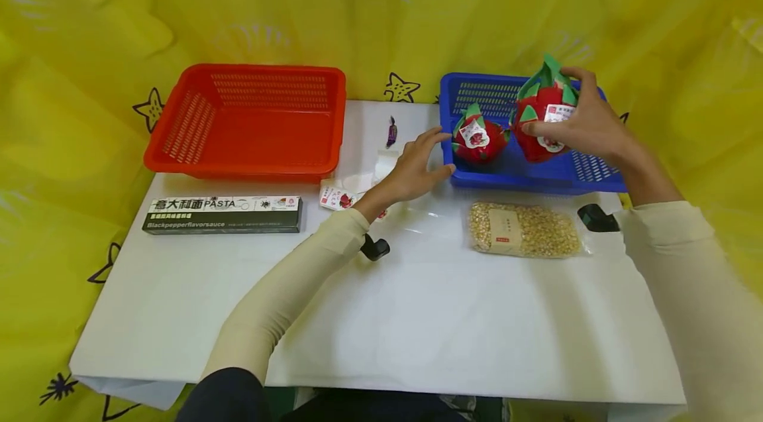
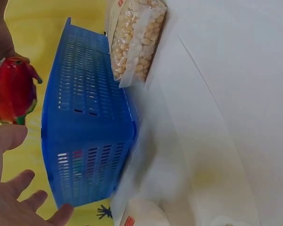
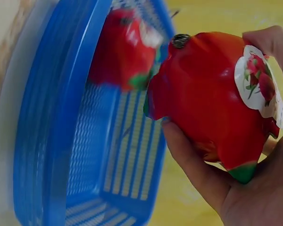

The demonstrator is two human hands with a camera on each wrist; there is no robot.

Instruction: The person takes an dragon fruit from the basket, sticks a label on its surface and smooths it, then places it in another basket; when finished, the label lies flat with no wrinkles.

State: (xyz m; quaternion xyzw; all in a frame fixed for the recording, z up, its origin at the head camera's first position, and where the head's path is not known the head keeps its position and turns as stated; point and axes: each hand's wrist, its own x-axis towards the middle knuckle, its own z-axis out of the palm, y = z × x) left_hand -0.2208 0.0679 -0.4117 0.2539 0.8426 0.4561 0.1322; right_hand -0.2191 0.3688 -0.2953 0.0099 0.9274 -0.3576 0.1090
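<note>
My right hand [image 1: 602, 120] grips a red dragon fruit [image 1: 539, 114] with green leaf tips and a white label, held over the blue basket [image 1: 512, 181]. In the right wrist view the thumb and fingers wrap round this dragon fruit [image 3: 212, 89]. A second dragon fruit [image 1: 481, 142] lies inside the basket at its left end. Beside that end is my left hand [image 1: 414, 170], its fingers spread at the basket's rim and holding nothing. The left wrist view shows this hand [image 2: 14, 188] with loose fingers beside the basket wall.
A red basket [image 1: 262, 137] stands at the back left, with a pasta box [image 1: 223, 215] in front of it. A bag of corn kernels [image 1: 527, 230] lies before the blue basket. A small purple-wrapped item [image 1: 391, 132] and a labelled packet [image 1: 338, 198] lie between the baskets.
</note>
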